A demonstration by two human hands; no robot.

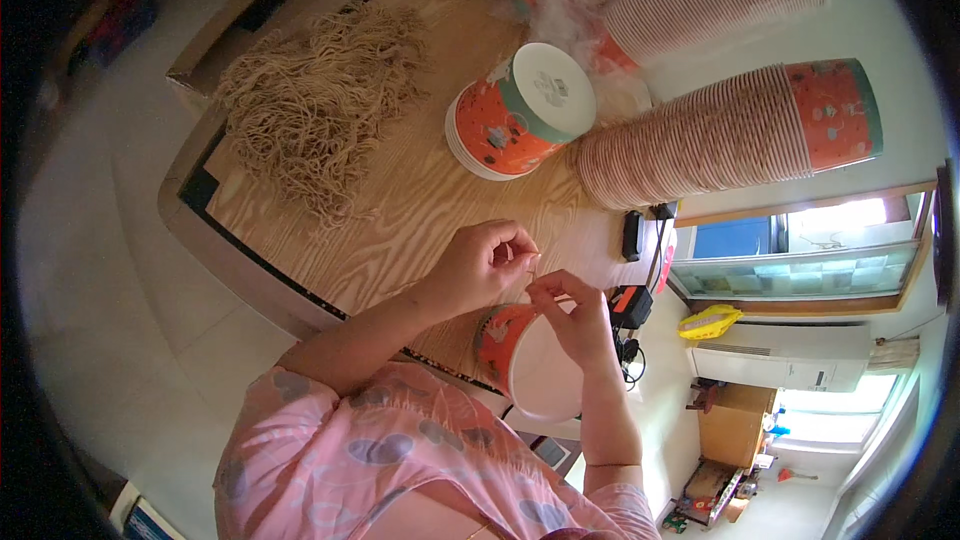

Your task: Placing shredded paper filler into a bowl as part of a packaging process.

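Note:
My left hand (485,260) and my right hand (575,312) are close together above the table's near edge. Thumb and fingertips are pinched on each, with a thin pale bit showing between them, too small to name. Behind and below my right hand is an orange paper tub (497,348), its white open mouth facing me and partly covered by that hand and forearm. Further back, an orange and green tub (500,125) stands upside down, its white base up. A loose heap of tan string (320,105) lies at the far left of the table.
A long nested stack of tubs (700,135) lies at the back right, with more stacks (715,0) in clear plastic behind it. The wood-grain table (400,230) has a dark edge on the left. Black devices and cables (630,310) sit to the right.

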